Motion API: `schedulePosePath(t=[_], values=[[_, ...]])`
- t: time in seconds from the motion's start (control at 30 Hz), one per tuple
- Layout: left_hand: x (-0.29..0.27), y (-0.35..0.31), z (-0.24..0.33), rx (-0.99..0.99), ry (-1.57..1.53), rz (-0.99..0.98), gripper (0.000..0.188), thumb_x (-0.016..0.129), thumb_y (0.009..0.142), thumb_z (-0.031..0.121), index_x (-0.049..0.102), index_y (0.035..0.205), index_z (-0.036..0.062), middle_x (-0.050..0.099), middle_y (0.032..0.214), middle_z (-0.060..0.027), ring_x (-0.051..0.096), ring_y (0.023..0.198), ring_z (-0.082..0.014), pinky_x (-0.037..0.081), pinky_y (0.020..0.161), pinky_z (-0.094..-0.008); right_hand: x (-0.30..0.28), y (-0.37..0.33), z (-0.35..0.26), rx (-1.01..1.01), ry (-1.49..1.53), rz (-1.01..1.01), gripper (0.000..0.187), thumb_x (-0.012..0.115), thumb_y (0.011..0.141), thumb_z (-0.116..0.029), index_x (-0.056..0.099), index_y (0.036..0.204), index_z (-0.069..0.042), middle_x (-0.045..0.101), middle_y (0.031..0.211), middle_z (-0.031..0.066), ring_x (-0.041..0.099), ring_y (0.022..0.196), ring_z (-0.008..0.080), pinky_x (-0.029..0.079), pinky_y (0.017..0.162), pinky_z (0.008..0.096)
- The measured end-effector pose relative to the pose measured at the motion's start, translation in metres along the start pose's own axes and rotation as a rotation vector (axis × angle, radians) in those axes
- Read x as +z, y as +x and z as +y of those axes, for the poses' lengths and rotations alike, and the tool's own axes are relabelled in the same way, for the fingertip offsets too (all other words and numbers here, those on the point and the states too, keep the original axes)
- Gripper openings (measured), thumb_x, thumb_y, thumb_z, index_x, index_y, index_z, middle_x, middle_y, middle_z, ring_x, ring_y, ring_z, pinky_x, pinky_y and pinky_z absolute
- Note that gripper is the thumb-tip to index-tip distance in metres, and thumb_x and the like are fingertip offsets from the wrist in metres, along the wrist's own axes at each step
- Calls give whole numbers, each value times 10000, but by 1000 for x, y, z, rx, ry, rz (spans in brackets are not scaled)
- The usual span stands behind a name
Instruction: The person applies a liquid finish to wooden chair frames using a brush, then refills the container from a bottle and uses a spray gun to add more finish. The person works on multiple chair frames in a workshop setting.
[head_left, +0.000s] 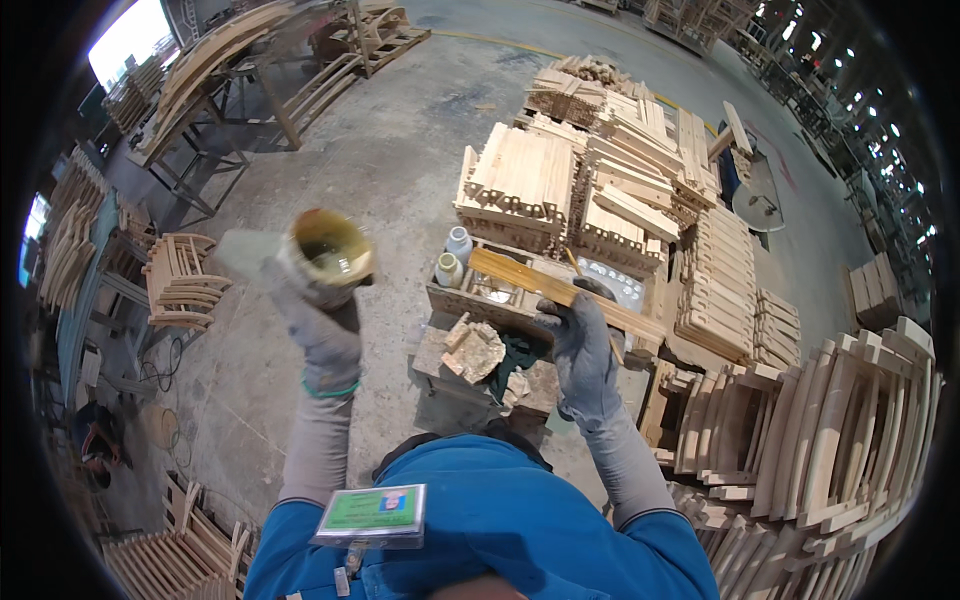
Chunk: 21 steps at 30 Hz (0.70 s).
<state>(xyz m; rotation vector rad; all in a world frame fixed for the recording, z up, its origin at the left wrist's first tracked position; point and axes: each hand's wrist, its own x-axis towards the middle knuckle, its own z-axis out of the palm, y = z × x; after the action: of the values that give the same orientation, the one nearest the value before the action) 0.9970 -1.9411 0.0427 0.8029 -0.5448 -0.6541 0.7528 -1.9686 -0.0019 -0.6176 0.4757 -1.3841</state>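
Note:
My left hand [325,325], in a grey glove, is raised over the floor on the left and wrapped round a rough-walled pot [312,270]. The pot's open mouth shows a yellowish, wet-looking inside. A pale, see-through shape [245,252] juts out beside it, too blurred to name. My right hand [582,345], gloved as well, closes on a yellow-brown wooden strip [520,277] slanting across a work box [450,300]. A thin stick [572,262] passes behind the strip near my fingers; I cannot tell whether they touch it.
Two small bottles [450,268] stand at the box's left end. Before it, a low stand holds a crusted lump [475,352] and dark cloth [515,362]. Stacked wooden pieces [520,175] rise beyond; chair-like frames [800,430] crowd the right. Wooden racks [185,275] stand left.

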Motion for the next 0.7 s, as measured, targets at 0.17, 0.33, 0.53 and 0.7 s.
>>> schedulePosePath(t=[0.17, 0.33, 0.53, 0.7], values=[[-21, -17, 19, 152, 247, 16, 561, 297, 930, 530, 442, 1238, 83, 566, 1050, -90, 581, 890, -211, 501, 688, -350, -58, 40, 3, 0, -58, 136, 233, 533, 903, -129, 540, 1083, 18, 595, 882, 85, 599, 761, 144, 527, 598, 268], [-66, -45, 40, 314, 765, 258, 425, 520, 885, 197, 389, 1256, 36, 539, 1092, -135, 608, 867, -229, 545, 716, -327, -139, 97, 1, -276, -764, 119, 114, 577, 866, -97, 545, 914, 1, 592, 853, 70, 585, 707, 130, 485, 554, 241], [-67, -63, 46, 325, 600, 249, 478, 575, 849, 121, 363, 1268, 27, 540, 1050, -154, 605, 876, -227, 552, 676, -295, -240, 169, 41, -453, -1394, -199, 255, 671, 790, -65, 513, 990, -50, 597, 1011, 109, 594, 917, 211, 470, 788, 291], [-82, -88, 56, 376, 886, 532, 619, 657, 722, -75, 368, 1264, -1, 533, 1095, -155, 601, 925, -215, 549, 771, -305, -262, 188, 83, -128, -1532, -359, 260, 522, 835, -147, 475, 1087, -104, 610, 936, 199, 603, 879, 380, 480, 719, 415]])
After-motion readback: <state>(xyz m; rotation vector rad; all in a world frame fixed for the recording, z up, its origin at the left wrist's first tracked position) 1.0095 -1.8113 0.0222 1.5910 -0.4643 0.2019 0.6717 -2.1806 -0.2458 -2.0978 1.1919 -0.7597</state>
